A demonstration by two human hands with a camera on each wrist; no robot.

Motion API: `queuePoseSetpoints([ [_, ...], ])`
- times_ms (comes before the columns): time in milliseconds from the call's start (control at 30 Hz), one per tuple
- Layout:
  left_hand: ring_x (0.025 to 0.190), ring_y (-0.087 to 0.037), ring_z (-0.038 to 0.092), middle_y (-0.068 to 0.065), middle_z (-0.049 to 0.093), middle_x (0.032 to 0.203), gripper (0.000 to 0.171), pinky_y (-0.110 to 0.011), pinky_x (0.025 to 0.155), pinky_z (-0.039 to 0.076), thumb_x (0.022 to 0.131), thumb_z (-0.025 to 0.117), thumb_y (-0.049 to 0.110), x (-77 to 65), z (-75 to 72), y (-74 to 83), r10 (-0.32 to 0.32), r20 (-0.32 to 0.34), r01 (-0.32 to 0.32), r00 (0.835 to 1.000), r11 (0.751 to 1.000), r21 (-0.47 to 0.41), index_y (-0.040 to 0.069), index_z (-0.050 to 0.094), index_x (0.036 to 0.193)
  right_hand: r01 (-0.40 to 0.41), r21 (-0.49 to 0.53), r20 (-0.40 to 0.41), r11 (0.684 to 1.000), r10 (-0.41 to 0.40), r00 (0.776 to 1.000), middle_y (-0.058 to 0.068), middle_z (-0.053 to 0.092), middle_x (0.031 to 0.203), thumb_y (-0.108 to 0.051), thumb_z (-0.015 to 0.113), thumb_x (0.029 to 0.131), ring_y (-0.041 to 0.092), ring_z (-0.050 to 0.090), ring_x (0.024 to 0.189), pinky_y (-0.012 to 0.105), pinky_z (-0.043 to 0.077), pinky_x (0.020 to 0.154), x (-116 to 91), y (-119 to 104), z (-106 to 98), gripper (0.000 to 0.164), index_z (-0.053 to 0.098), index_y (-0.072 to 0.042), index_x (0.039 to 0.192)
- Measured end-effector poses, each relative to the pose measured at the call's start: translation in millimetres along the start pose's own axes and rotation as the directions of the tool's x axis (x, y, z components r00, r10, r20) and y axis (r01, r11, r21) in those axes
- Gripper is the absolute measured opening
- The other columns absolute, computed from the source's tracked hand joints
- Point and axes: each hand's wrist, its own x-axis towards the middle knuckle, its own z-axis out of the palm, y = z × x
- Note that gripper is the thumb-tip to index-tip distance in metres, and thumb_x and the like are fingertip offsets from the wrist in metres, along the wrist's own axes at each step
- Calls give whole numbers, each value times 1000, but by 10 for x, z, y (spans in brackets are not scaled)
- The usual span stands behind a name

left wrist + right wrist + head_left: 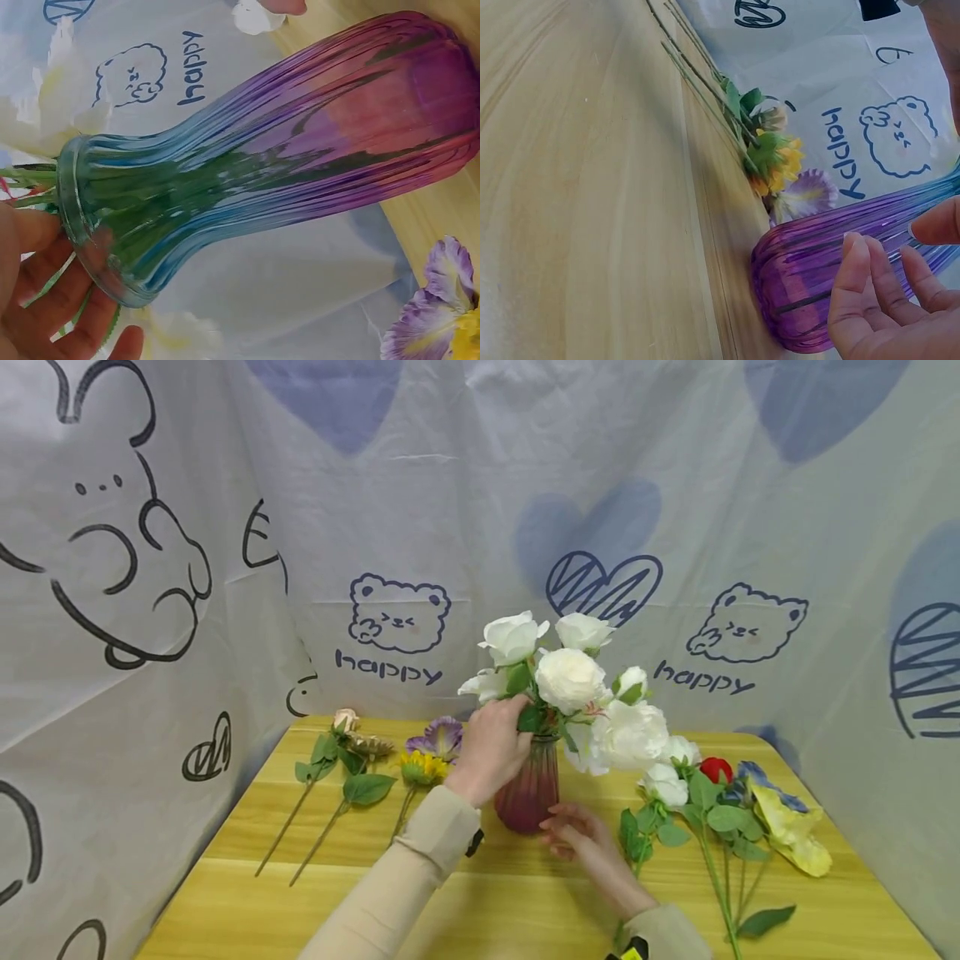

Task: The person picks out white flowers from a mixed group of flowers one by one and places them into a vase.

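A ribbed glass vase [528,789], blue-green at the mouth and pink-purple below, stands upright on the table. White artificial flowers [570,681] fill it, their stems [225,180] showing through the glass. My left hand [491,747] is at the vase's mouth, among stems and leaves. In the left wrist view its bent fingers [79,322] lie around the rim; whether they pinch a stem is hidden. Low beside the vase, my right hand [588,852] has loosely bent fingers [847,277] with nothing between them. In the right wrist view it overlaps the vase; contact is unclear.
Left of the vase lie a sunflower [423,768], a purple flower [438,739] and a pale rose [346,720]. At right lie white roses [666,785], a red flower [717,769] and a yellow flower [791,831]. A printed curtain [465,527] hangs behind the wooden table [517,910].
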Motion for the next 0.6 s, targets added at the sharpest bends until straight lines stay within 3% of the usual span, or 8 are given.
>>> queuePoseSetpoints([
  [167, 97, -31, 68, -11, 74, 103, 25, -44, 88, 58, 82, 75, 4, -27, 15, -70, 13, -97, -10, 995, 1000, 23, 5, 70, 106, 4, -20, 8, 1000, -3, 1000, 10, 70, 112, -8, 48, 104, 17, 70, 96, 29, 59, 84, 8, 11, -10, 31, 49, 6, 131],
  [300, 101, -32, 64, -12, 70, 107, 23, -46, 91, 56, 87, 67, 4, -73, -2, -148, -23, -124, 10, 992, 995, -104, 5, 66, 110, -2, -25, -2, 1000, 2, 1000, 11, 69, 112, -5, 49, 102, 19, 69, 97, 28, 58, 84, 18, 26, -10, 33, 48, 7, 132],
  [433, 113, -33, 64, -15, 66, 122, 29, -46, 100, 55, 98, 52, 8, -169, -8, -249, -89, -123, 46, 988, 948, -316, 5, 61, 125, -8, -25, -24, 1000, 7, 1000, 12, 69, 112, -4, 51, 99, 19, 69, 95, 25, 58, 81, 19, 33, -9, 35, 49, 7, 132],
  [533, 117, -32, 64, -16, 65, 127, 34, -46, 104, 54, 96, 57, 4, -272, 18, -342, -135, -107, 80, 985, 909, -410, 4, 59, 130, -8, -28, -28, 1000, 8, 1000, 13, 69, 112, -5, 51, 100, 18, 68, 94, 24, 58, 80, 15, 38, -22, 34, 50, 7, 131],
  [600, 111, -31, 66, -16, 65, 123, 37, -45, 99, 57, 93, 62, 3, -346, 51, -415, -164, -88, 113, 983, 900, -420, 4, 58, 130, -8, -31, -26, 999, 7, 1000, 13, 69, 112, -6, 51, 100, 18, 68, 94, 24, 58, 80, 8, 45, -36, 33, 50, 7, 130],
])
